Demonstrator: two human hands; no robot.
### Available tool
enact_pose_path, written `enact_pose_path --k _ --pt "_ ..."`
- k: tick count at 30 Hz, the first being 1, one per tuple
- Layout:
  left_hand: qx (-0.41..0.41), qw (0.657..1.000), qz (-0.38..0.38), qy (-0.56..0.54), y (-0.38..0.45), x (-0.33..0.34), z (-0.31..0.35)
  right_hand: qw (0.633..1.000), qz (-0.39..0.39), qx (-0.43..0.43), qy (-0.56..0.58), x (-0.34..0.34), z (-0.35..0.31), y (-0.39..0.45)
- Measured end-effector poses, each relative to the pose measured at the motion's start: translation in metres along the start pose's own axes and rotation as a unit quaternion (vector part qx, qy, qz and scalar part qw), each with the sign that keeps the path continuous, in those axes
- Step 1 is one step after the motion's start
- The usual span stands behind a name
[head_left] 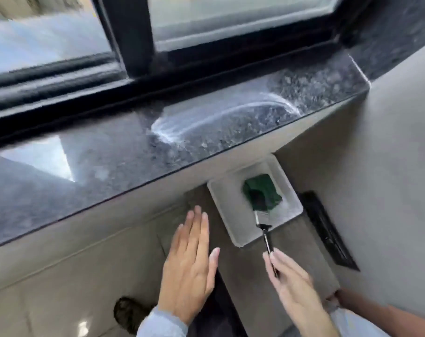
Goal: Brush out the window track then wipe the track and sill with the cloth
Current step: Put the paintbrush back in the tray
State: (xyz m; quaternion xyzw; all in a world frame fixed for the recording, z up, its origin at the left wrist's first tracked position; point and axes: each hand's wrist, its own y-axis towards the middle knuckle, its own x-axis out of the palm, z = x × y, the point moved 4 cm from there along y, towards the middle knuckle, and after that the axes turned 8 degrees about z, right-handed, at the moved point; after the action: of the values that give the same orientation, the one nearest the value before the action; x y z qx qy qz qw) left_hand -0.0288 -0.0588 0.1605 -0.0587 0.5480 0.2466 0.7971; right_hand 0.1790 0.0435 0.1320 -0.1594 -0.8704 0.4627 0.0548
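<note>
A dark speckled stone sill (104, 154) runs below the black window track (68, 93); a pale streak of dust (206, 117) curves across the sill. Below the sill's edge sits a white tray (225, 203) holding a folded green cloth (267, 188). A black-handled brush (263, 220) lies with its bristles on the cloth and its handle sticking out over the tray's near rim. My right hand (291, 285) grips the end of that handle. My left hand (192, 261) hovers flat beside the tray, fingers together, holding nothing.
The tray rests on a grey-brown ledge (255, 276). A black floor grille (328, 229) lies to the right by the grey wall (388, 166). A tiled floor and a shoe (129, 312) show at lower left. Another hand (335, 297) holds the ledge's right corner.
</note>
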Motion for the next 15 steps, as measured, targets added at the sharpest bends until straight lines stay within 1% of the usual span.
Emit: enact_pose_path --k 3,6,8,10,11,12,13,14,15 --pt "-0.022 0.997 -0.076 0.025 0.023 0.086 -0.01 0.984 0.018 -0.09 -0.155 0.023 0.015 0.079" --pt "-0.023 0.99 -0.133 0.048 0.042 0.161 -0.026 0.947 -0.001 -0.177 -0.269 0.066 0.035 0.141" --pt "0.012 0.983 -0.17 0.071 0.046 0.195 -0.037 0.916 -0.029 -0.19 -0.353 0.084 0.055 0.165" --pt "0.05 0.974 -0.198 0.094 0.047 0.219 -0.046 0.888 -0.034 -0.18 -0.421 0.087 0.065 0.18" --pt "0.058 0.972 -0.203 0.1 0.048 0.225 -0.05 0.85 -0.037 -0.206 -0.484 0.089 0.065 0.185" --pt "0.061 0.972 -0.201 0.103 0.048 0.228 -0.053 0.773 -0.05 -0.273 -0.571 0.092 0.059 0.187" --pt "0.06 0.973 -0.196 0.107 0.048 0.229 -0.055 0.7 -0.065 -0.333 -0.629 0.095 0.053 0.19" --pt "0.061 0.973 -0.191 0.112 0.049 0.229 -0.056 0.639 -0.075 -0.405 -0.65 0.099 0.044 0.191" --pt "0.062 0.974 -0.185 0.117 0.049 0.228 -0.055 0.594 -0.067 -0.461 -0.656 0.102 0.03 0.194"
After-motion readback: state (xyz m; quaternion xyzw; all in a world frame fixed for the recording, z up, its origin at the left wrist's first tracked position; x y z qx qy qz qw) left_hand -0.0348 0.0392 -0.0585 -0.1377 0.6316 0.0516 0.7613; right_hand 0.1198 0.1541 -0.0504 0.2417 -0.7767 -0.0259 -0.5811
